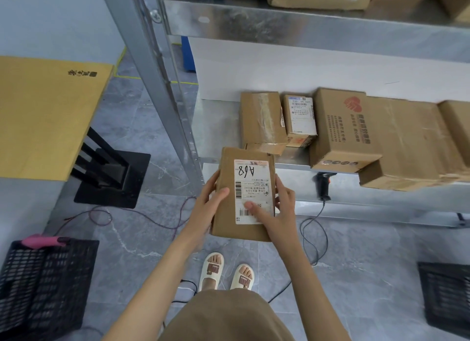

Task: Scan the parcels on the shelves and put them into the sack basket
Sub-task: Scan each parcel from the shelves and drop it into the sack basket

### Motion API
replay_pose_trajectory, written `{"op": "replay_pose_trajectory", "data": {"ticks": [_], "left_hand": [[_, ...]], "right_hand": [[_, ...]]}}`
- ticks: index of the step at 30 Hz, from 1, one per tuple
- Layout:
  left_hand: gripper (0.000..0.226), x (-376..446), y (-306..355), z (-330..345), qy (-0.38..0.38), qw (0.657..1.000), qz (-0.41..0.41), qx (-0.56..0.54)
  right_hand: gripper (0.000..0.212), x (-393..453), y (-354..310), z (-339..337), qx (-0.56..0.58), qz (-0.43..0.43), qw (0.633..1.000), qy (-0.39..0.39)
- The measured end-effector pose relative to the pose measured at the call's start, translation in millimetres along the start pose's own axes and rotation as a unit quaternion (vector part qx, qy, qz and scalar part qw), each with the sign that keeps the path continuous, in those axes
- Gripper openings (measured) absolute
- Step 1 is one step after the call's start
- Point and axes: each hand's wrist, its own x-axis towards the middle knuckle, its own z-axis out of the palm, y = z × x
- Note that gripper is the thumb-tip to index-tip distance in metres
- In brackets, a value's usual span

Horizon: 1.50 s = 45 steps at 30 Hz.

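I hold a flat brown parcel [229,213] in front of the shelf, its white label marked "A68" facing up. My left hand [209,203] grips its left edge with the thumb on top. On the right edge sits my right hand [276,211], thumb pressed on the label's barcode. Several cardboard parcels [262,119] lie on the metal shelf [216,129] behind it. A black barcode scanner [323,184] rests on the lower shelf to the right, its cable trailing to the floor. A black mesh basket [43,287] stands at the lower left.
A second black basket [447,295] sits at the lower right. A yellow-topped table [43,112] on a black stand is at the left. The shelf's metal upright [157,86] rises just left of the parcel. Cables cross the grey floor near my feet.
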Motion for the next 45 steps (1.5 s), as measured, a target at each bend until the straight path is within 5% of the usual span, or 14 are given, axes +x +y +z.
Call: {"op": "replay_pose_trajectory", "data": {"ticks": [4, 7, 15, 21, 27, 35, 41, 45], "left_hand": [[0.038, 5, -3, 0, -0.011, 0.999, -0.027, -0.043], [0.047, 7, -2, 0, -0.031, 0.996, -0.051, -0.064], [0.048, 38, -19, 44, -0.129, 0.985, -0.113, -0.003], [0.049, 47, -54, 87, -0.107, 0.965, -0.002, 0.241], [0.058, 39, -108, 158, -0.112, 0.845, 0.14, 0.504], [0.06, 15, -181, 287, -0.06, 0.675, 0.144, 0.722], [0.06, -3, -198, 352, -0.064, 0.71, 0.096, 0.695], [0.06, 15, -200, 374, -0.072, 0.705, 0.095, 0.699]], "right_hand": [[0.085, -2, -4, -3, 0.191, 0.073, 0.976, -0.079], [0.076, -4, -6, -6, 0.216, 0.068, 0.969, -0.098], [0.069, -18, 19, -32, 0.285, 0.072, 0.95, 0.101], [0.069, -43, 73, -91, 0.283, 0.12, 0.93, 0.202], [0.066, -73, 127, -183, 0.263, 0.132, 0.932, 0.211], [0.067, -109, 198, -329, 0.251, 0.122, 0.945, 0.169], [0.08, -122, 198, -392, 0.114, 0.089, 0.975, 0.167], [0.082, -110, 202, -403, 0.106, 0.083, 0.972, 0.191]]}}
